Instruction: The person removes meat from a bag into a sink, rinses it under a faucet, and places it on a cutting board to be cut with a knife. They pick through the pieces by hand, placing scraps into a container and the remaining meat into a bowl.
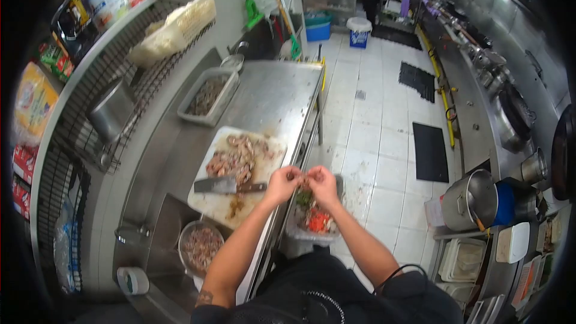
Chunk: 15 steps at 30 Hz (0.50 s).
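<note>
The left hand (284,184) and right hand (321,185) meet fingertip to fingertip, both pinching a small brownish piece (304,185) between them; its exact kind is too small to tell. The piece is above the far part of a clear bin (318,238), which stands just beside the worktop (273,93) and holds red, green and pale scraps (317,221). Left of the hands, a white board (206,205) lies on the worktop, with a heap of pinkish, wet-looking meat (233,161) on its far half. A knife (215,185) lies flat across the board near the heap, its blade to the left and its dark handle towards the left hand. A small brown smear of bits (236,207) lies nearer the person. Beyond the board, a tub (223,110) holds greyish pieces (207,96). Nearer, in the sink (165,221), a round bowl (181,245) contains chopped pinkish pieces (203,248).
</note>
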Motion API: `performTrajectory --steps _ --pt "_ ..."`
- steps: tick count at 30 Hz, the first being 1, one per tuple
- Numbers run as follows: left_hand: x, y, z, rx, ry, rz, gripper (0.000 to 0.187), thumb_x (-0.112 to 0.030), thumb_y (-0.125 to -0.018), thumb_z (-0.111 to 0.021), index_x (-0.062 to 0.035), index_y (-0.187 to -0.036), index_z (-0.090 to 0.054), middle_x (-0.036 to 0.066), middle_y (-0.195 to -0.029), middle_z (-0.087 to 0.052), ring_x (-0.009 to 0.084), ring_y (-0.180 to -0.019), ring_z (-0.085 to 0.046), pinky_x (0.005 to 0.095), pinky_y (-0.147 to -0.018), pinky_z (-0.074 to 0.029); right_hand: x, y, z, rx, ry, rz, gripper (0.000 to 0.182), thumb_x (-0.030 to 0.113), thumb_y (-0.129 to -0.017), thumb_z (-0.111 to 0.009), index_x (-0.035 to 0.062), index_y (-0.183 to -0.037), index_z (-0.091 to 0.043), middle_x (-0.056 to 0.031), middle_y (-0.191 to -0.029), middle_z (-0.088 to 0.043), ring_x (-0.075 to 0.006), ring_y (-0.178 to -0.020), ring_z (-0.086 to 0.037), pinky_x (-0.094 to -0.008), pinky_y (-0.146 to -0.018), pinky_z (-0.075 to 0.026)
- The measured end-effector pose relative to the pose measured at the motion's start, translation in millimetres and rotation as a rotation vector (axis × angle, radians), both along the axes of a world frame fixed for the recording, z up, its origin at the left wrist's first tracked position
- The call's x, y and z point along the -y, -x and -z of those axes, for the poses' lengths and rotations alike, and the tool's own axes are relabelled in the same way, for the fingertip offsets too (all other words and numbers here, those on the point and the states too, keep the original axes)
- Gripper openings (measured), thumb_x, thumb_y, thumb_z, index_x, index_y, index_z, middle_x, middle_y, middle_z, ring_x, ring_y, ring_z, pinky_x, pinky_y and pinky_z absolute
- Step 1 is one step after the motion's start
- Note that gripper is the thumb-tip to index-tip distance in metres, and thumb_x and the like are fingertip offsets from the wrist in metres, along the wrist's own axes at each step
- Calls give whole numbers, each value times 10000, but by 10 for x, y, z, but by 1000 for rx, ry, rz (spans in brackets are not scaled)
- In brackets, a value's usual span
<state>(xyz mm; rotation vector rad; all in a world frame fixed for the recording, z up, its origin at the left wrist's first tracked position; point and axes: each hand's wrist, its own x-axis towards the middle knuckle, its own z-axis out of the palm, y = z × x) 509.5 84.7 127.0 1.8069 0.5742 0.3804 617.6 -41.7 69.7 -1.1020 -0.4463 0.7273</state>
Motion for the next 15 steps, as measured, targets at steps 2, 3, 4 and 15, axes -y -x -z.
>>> performTrajectory --steps 2,3,4,15 --pt "61 -115 -43 -39 205 -5 180 -40 -918 -742 22 -1087 -744 61 -953 -752 115 -833 -678 274 -760 -558 57 -101 70 -21 44 8 96 -51 -969 -673 22 -1020 -641 -39 -983 -699 -128 -886 -686 -286 -753 -598" --pt "73 -172 11 -53 203 -16 167 -26 -934 -728 33 -1090 -736 72 -956 -749 118 -836 -679 271 -747 -560 100 -131 47 -38 9 18 104 -61 -956 -683 15 -1028 -682 -43 -988 -701 -136 -899 -687 -288 -800 -590" --pt "117 -224 -15 -52 227 -37 159 -24 -942 -723 32 -1091 -735 74 -959 -746 123 -837 -680 272 -738 -561 134 -161 40 9 12 44 108 -69 -951 -679 0 -1031 -705 -56 -985 -712 -144 -901 -696 -290 -802 -589" --pt "184 -539 103 -82 429 -202 157 -22 -950 -735 18 -1093 -681 82 -957 -720 150 -826 -694 281 -700 -574 127 -372 -4 176 -39 63 187 -128 -913 -674 -47 -1075 -721 -65 -1081 -722 -147 -972 -700 -280 -878 -567"
